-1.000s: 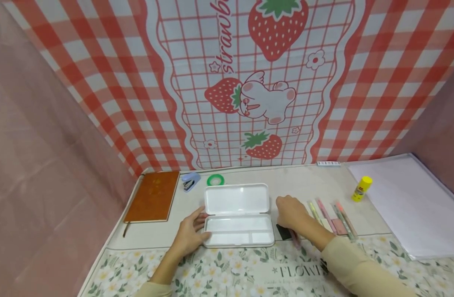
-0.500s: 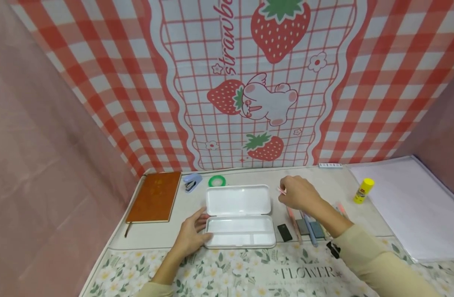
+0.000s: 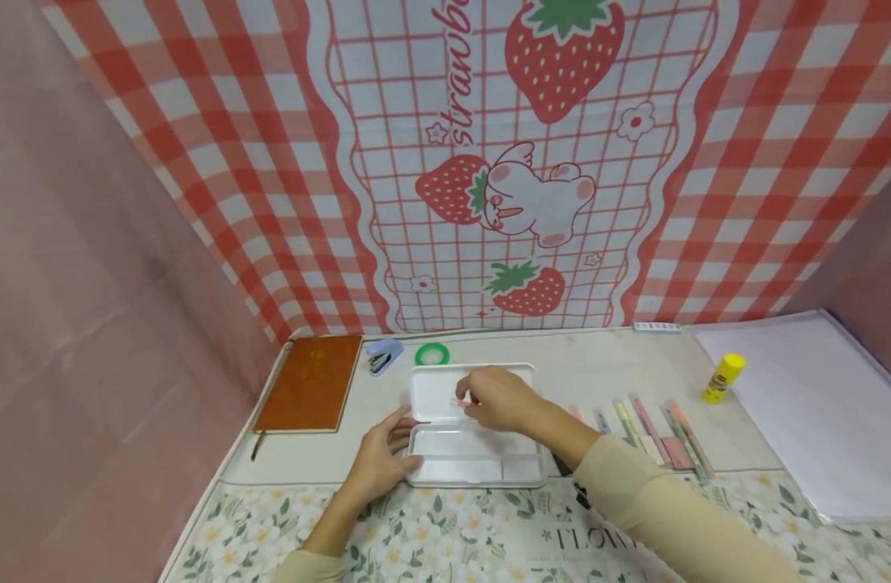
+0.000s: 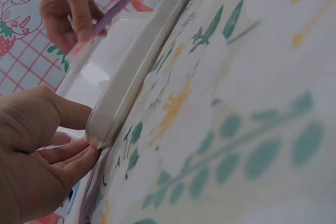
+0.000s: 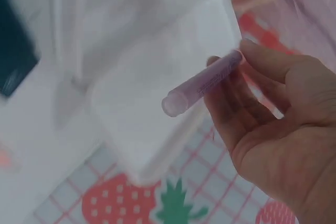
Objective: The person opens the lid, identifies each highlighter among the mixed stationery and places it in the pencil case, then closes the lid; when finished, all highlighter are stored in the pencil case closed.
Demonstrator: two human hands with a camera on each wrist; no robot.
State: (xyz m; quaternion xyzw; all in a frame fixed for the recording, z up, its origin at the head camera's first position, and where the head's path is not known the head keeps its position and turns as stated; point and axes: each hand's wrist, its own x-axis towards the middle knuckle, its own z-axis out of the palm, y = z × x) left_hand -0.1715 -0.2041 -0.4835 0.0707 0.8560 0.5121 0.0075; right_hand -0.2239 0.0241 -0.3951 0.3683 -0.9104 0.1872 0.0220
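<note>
The right hand (image 3: 500, 398) pinches a slim purple pen (image 5: 202, 83) between the thumb and the fingers. This pen is in the air over the far part of the white pencil case (image 3: 445, 470), above the lid (image 3: 431, 393), which is laid back to the far side. The left hand (image 3: 378, 463) is clamped on the left end of the case, with the thumb against the wall and the fingers lower. The two hands are apart from each other.

I judge the pen to be light, stiff and not very fragile, but its smooth round barrel may be slippery and may roll. The middle of the barrel seems the best place to hold. The print on it is too blurred to read. The case looks rigid and also light, so it could slide on the worktop (image 3: 584, 364); its base wall is a safer hold than the lid. To the right, a pink pen (image 3: 650, 427) and others lie; farther right is a yellow glue stick (image 3: 724, 379).
</note>
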